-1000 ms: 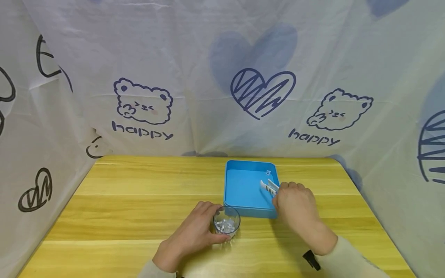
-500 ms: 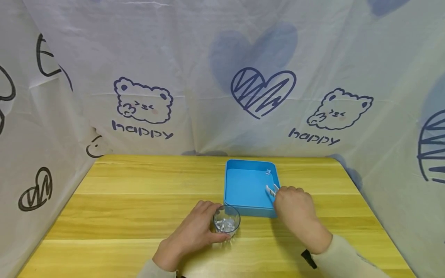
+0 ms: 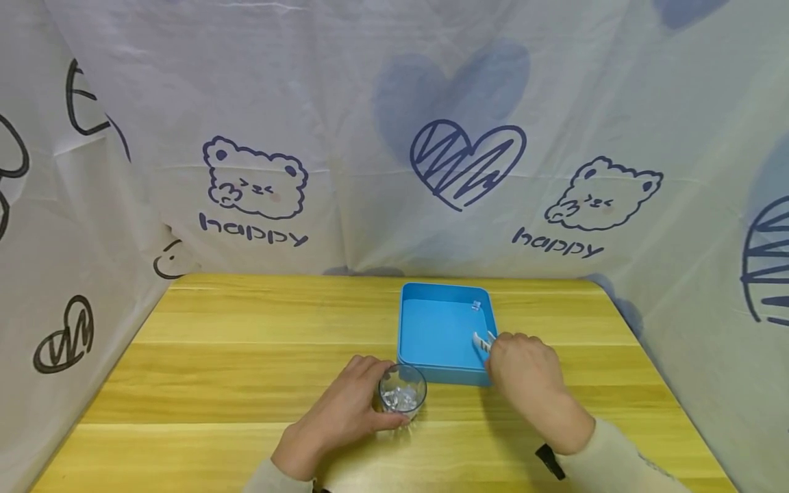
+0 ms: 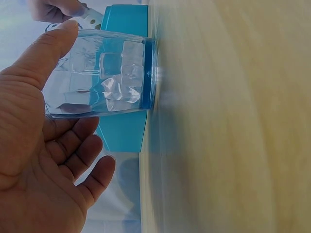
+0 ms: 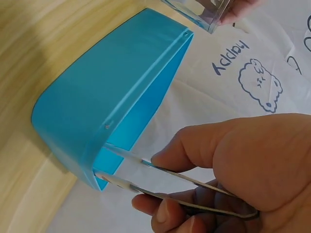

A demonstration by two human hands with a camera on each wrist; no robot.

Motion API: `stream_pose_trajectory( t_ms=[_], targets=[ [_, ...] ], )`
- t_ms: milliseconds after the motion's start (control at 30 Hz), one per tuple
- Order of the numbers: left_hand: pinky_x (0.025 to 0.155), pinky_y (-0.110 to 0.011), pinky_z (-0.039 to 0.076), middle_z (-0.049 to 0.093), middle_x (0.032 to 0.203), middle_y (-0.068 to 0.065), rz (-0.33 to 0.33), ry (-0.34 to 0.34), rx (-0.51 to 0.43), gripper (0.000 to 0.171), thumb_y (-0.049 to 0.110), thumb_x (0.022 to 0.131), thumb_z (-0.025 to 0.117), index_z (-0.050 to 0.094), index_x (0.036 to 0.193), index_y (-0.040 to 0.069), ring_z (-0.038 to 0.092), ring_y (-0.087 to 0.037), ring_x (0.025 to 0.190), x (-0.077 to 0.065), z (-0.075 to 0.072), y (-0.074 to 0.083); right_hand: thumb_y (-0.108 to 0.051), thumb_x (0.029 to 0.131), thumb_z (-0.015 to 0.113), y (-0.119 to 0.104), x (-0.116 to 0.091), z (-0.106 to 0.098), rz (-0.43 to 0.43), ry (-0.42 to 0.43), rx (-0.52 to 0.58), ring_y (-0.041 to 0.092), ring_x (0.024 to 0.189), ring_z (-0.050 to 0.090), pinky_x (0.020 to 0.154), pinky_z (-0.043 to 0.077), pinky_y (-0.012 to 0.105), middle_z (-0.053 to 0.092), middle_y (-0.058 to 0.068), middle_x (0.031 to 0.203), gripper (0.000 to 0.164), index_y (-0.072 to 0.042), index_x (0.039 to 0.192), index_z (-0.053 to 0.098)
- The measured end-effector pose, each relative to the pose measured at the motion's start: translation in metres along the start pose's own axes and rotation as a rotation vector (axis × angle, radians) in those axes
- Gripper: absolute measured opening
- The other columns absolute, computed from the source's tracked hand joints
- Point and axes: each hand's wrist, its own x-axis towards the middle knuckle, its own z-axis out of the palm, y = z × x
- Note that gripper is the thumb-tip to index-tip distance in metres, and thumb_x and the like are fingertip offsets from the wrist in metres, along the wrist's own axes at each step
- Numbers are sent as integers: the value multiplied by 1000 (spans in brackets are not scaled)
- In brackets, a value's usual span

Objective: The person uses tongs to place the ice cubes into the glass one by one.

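My left hand point(image 3: 342, 414) holds a clear drinking glass point(image 4: 77, 73) upright on the table, thumb on one side and fingers on the other. Several transparent cubes point(image 4: 119, 92) lie in the bottom of the glass. With my right hand point(image 3: 527, 366) I grip a pair of small tongs point(image 5: 119, 182), thumb on one arm and fingers on the other. The tongs' white tips stand apart, with nothing between them, and reach over the near right side of a blue square tray point(image 3: 425, 332). Inside the tray's far right corner is a small clear cube point(image 3: 477, 305).
The glass stands just in front of the tray's near left corner. Under everything is a yellow wood-grain table point(image 3: 246, 342). A white curtain point(image 3: 357, 137) printed with bears and hearts hangs behind the table and along both sides.
The tongs have drawn back toward the tray's near right edge, away from the clear cube, over the past second. The left hand and the glass stay in place.
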Motion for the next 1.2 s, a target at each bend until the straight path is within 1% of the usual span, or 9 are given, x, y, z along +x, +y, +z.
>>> stream_pose_trajectory(
  t_ms=[100, 233, 333, 533, 633, 700, 800, 1000, 1200],
  targets=[
    [113, -48, 50, 63, 138, -7, 0, 1, 0, 89, 56, 80, 88, 57, 148, 7, 54, -23, 127, 0, 0, 0, -18, 93, 76, 1, 1, 4, -2, -8, 5, 18, 53, 45, 43, 41, 30, 44, 3, 59, 39, -6, 67, 50],
    [113, -48, 50, 63, 138, -7, 1, 2, -6, 89, 55, 80, 88, 56, 148, 6, 54, -23, 126, 0, 1, 0, -15, 93, 73, 1, 4, 7, -21, 40, 16, 17, 51, 42, 42, 36, 27, 41, 2, 58, 38, -8, 66, 47],
    [113, -48, 50, 63, 139, -7, 1, 0, -9, 89, 55, 80, 88, 56, 148, 6, 54, -23, 127, 0, 1, 0, -15, 92, 72, 2, 4, 3, -16, 38, 33, 17, 51, 41, 42, 36, 28, 42, 2, 58, 37, -9, 65, 47],
    [114, -48, 49, 63, 138, -6, 0, 3, 3, 90, 56, 81, 87, 56, 149, 7, 54, -23, 127, 0, 1, 0, -22, 93, 75, 3, 0, -6, 15, -67, 14, 18, 52, 45, 42, 41, 31, 45, 2, 59, 39, -9, 67, 50],
    [113, -48, 50, 63, 138, -7, 3, 5, 1, 90, 56, 81, 87, 56, 149, 6, 54, -23, 126, -1, 0, 0, -21, 95, 75, 3, 0, -4, 7, -117, 15, 17, 53, 46, 43, 42, 30, 46, 2, 59, 39, -10, 66, 51],
    [113, -48, 50, 63, 138, -7, 5, 6, -3, 90, 55, 80, 88, 56, 148, 5, 54, -23, 125, -1, 0, 0, -20, 97, 73, 2, 1, -1, 2, -131, 24, 16, 53, 46, 43, 42, 30, 46, 1, 59, 39, -10, 66, 51],
    [113, -48, 50, 63, 138, -7, 2, 4, -7, 90, 55, 80, 88, 56, 148, 6, 54, -23, 126, -1, 1, 0, -18, 97, 71, 2, 4, 6, -1, -96, 27, 17, 54, 46, 44, 43, 30, 46, 2, 59, 37, -8, 67, 51],
    [113, -48, 50, 63, 137, -6, -5, -2, -11, 90, 56, 81, 88, 56, 148, 6, 54, -22, 126, 0, 2, -1, -15, 92, 74, 5, 8, 16, -1, 35, 12, 21, 57, 45, 47, 46, 32, 47, 7, 63, 32, 0, 72, 53],
    [113, -48, 50, 63, 138, -7, -7, -4, -12, 90, 56, 80, 88, 56, 148, 7, 54, -23, 126, 0, 1, 0, -16, 92, 76, 6, 10, 20, -7, 64, 11, 22, 59, 45, 49, 45, 32, 47, 8, 65, 32, 4, 77, 56]
  ],
)
